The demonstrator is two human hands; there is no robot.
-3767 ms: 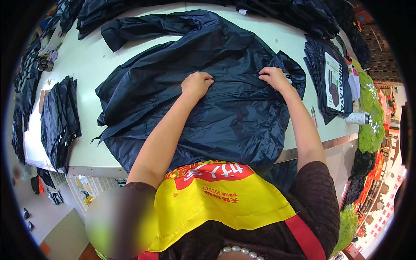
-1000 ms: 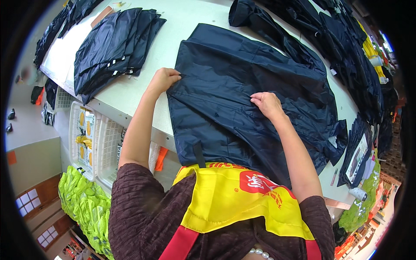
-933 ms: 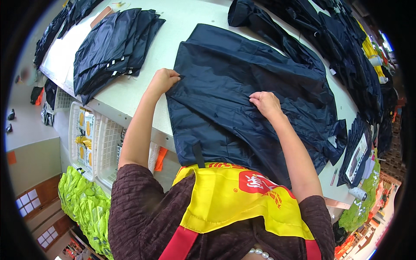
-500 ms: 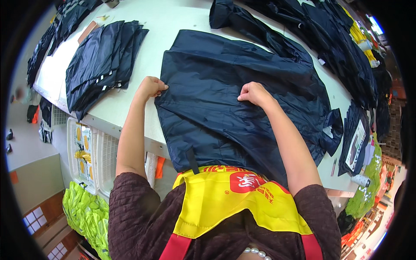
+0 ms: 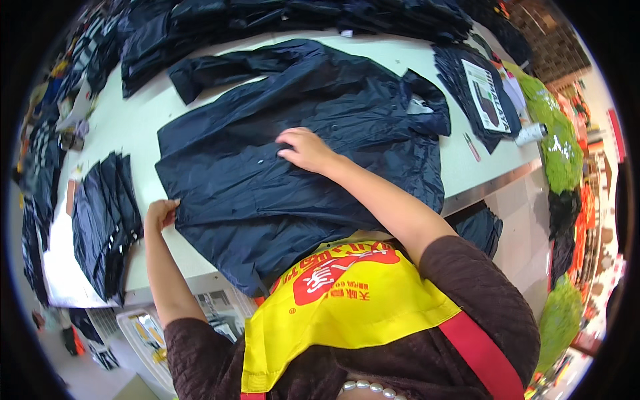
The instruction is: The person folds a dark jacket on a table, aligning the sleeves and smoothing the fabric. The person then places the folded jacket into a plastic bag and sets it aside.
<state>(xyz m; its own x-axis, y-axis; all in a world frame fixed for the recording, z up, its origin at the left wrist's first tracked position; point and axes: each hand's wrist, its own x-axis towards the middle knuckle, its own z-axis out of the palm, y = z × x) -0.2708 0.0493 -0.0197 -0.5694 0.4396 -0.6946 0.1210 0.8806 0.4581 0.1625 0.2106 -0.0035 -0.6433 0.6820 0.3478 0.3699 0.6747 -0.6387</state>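
A dark navy jacket (image 5: 287,193) lies spread on the white table, its collar (image 5: 427,107) toward the right and one sleeve (image 5: 220,73) stretched along the far side. At the jacket's left hem edge, my left hand (image 5: 162,212) is closed, pinching the fabric between thumb and fingers. My right hand (image 5: 305,150) rests over the middle of the jacket front, fingers loosely curved and apart, with no fabric visibly gripped. Small snaps show along the front beyond that hand.
Folded dark garments (image 5: 107,227) are stacked at the table's left, and more dark garments (image 5: 287,17) line its far side. To the right are a stack with a white printed card (image 5: 485,97), a small slim tool (image 5: 472,147) and a whitish cylinder (image 5: 531,133). White baskets (image 5: 143,340) stand below the left edge.
The view has swung to the right, so the table and jacket appear turned. My right hand has gone from a pinch to loosened fingers; my left still pinches the hem edge.
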